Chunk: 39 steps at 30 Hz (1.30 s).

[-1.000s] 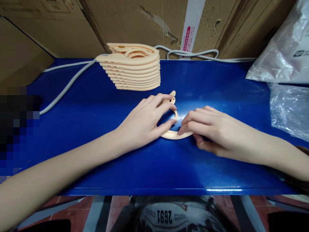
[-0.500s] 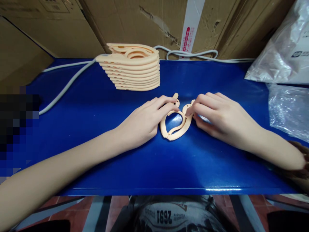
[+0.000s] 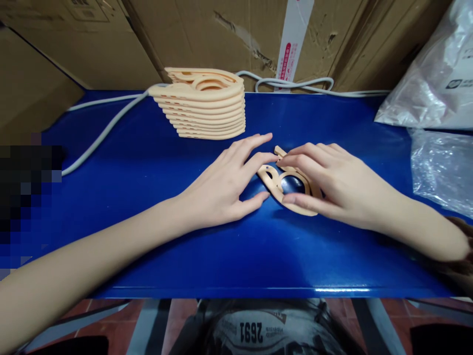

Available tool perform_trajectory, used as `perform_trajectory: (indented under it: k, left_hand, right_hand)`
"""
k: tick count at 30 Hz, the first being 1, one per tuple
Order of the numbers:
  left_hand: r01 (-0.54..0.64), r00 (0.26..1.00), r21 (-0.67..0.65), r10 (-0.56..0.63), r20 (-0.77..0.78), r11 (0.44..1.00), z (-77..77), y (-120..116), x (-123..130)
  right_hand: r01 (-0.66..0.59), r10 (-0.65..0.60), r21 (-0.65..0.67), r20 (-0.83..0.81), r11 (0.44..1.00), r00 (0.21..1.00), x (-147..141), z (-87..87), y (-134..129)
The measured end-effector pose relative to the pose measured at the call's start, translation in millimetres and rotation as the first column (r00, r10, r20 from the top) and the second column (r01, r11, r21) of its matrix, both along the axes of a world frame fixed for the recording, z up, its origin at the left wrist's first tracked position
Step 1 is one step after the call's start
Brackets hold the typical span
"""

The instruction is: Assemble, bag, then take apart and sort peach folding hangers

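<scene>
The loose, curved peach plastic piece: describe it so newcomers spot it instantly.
On the glossy blue table, look right of centre, nearer the front edge than the tall stack of peach plastic pieces. There, the curved peach plastic piece is partly covered by the right hand. Unlike its stacked neighbours, it is on its own, blue showing through its loop.

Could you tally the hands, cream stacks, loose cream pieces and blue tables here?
Hands: 2 (left hand, right hand)
Cream stack: 1
Loose cream piece: 1
Blue table: 1
Total: 5
</scene>
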<state>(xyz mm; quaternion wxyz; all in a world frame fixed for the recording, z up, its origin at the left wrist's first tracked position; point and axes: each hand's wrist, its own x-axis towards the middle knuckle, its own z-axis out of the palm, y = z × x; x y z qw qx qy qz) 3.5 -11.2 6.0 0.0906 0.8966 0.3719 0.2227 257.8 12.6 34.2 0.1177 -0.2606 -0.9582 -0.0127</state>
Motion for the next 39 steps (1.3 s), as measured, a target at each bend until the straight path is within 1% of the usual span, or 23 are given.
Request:
perform_trajectory:
  k: [3, 6, 8, 11, 15, 16, 18, 20, 21, 23, 25, 28, 31, 33, 35, 37, 39]
  left_hand:
    - [0.019, 1.000, -0.036, -0.019, 0.011, 0.999, -1.7, 0, 1]
    - [0.053, 0.999, -0.071, -0.054, -0.009, 0.996, -5.3, 1, 0]
    - [0.086, 0.995, -0.089, -0.090, -0.033, 0.992, -6.8, 2, -1]
    - [0.100, 0.994, -0.090, -0.103, -0.031, 0.991, -5.4, 2, 0]
    - [0.063, 0.997, -0.066, -0.065, -0.033, 0.996, -0.1, 1, 1]
    - [0.061, 0.998, -0.056, -0.063, -0.026, 0.997, 0.8, 0, 1]
    - [0.060, 0.998, -0.026, -0.060, 0.005, 0.998, 1.9, -1, 1]
    - [0.051, 0.998, 0.009, -0.052, 0.034, 0.999, 2.9, -2, 1]
    - [0.041, 0.998, 0.028, -0.042, 0.043, 0.999, 3.6, -3, 0]
    - [0.011, 0.999, 0.063, -0.014, 0.049, 0.998, 5.6, -5, 0]
    - [-0.013, 0.999, 0.092, 0.009, 0.051, 0.996, 7.8, -6, 0]
    - [-0.006, 0.999, 0.115, 0.001, 0.040, 0.993, 9.4, -7, 0]
    - [0.030, 0.999, 0.145, -0.035, 0.036, 0.989, 8.5, -5, 0]
    - [0.049, 0.998, 0.198, -0.058, 0.036, 0.979, 7.8, -5, 0]
    - [0.064, 0.997, 0.258, -0.072, 0.021, 0.964, 7.9, -5, 0]
    - [0.070, 0.998, 0.296, -0.069, -0.011, 0.953, 8.8, -5, 0]
    - [0.069, 0.998, 0.312, -0.061, -0.035, 0.948, 10.2, -6, 0]
  right_hand:
    - [-0.127, 0.126, -0.094, -0.019, 0.987, 0.992, -2, -2.6, -4]
    - [-0.246, 0.232, -0.236, -0.084, 0.940, 0.969, -5, -3.8, -9]
    - [-0.284, 0.256, -0.300, -0.130, 0.911, 0.958, -7, -3.6, -12]
    - [-0.278, 0.237, -0.313, -0.162, 0.908, 0.958, -8, -2.8, -13]
    - [-0.209, 0.164, -0.236, -0.195, 0.949, 0.967, -8, 0.1, -11]
    - [-0.162, 0.118, -0.208, -0.210, 0.965, 0.970, -7, 1.2, -10]
    - [-0.019, -0.017, -0.163, -0.215, 0.986, 0.976, -5, 3.3, -7]
    - [0.126, -0.156, -0.147, -0.216, 0.981, 0.964, -3, 4.8, -4]
    - [0.181, -0.216, -0.169, -0.217, 0.969, 0.952, -2, 5.3, -2]
    - [0.240, -0.305, -0.275, -0.225, 0.931, 0.925, -1, 6.3, 0]
    - [0.242, -0.362, -0.423, -0.232, 0.873, 0.903, -1, 7.9, 1]
    - [0.165, -0.398, -0.620, -0.258, 0.767, 0.880, -4, 11.8, 0]
    - [0.096, -0.453, -0.761, -0.275, 0.641, 0.848, -7, 15.2, -3]
    - [0.053, -0.501, -0.826, -0.288, 0.562, 0.816, -7, 15.8, -4]
    - [0.012, -0.535, -0.863, -0.302, 0.504, 0.789, -8, 14.8, -5]
    - [-0.022, -0.544, -0.877, -0.317, 0.480, 0.777, -8, 13.0, -5]
    - [-0.045, -0.543, -0.880, -0.332, 0.473, 0.771, -8, 11.3, -6]
